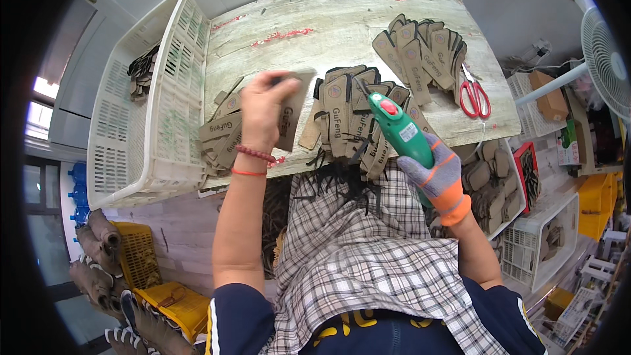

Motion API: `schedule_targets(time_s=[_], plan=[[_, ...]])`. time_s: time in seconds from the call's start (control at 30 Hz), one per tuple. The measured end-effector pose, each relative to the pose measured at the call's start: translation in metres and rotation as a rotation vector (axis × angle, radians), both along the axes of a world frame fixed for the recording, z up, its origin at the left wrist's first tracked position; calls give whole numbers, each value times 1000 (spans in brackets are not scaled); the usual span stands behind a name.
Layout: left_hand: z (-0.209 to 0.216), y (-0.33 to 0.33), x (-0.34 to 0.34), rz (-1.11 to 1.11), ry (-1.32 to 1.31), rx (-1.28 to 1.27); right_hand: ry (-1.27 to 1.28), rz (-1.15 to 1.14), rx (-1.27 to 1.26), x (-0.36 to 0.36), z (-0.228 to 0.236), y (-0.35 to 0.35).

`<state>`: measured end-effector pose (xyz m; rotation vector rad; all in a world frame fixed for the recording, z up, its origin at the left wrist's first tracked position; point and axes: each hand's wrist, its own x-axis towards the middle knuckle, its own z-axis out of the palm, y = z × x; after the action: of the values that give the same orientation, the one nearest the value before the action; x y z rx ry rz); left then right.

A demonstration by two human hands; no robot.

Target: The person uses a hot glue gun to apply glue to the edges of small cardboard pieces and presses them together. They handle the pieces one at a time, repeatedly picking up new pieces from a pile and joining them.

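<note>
Left hand (pixel 263 108) pinches tan strip (pixel 290 118) at its 3 o'clock, long axis 1-to-7. Right gloved hand (pixel 430 172) wraps green tool (pixel 398 123), nozzle aimed 11 o'clock, over strip pile (pixel 336 106).

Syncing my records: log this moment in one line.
left grip: brown piece | right grip: gloved, green tool | table: brown piles, red scissors

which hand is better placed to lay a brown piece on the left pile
Probably the left hand: it holds a brown piece beside the left pile. The right hand grips the green tool, farther off.
</note>
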<state>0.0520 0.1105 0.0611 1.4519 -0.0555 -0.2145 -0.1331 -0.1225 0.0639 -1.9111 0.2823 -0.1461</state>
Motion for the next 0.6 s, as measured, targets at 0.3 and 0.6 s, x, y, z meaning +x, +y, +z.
schedule_targets(time_s=[0.3,0.6], plan=[[-39,0,-46,361,486,-728,43,20,-71,-13,-13,6],[-21,-45,-80,84,546,-862,42,-25,-118,-17,-10,13]])
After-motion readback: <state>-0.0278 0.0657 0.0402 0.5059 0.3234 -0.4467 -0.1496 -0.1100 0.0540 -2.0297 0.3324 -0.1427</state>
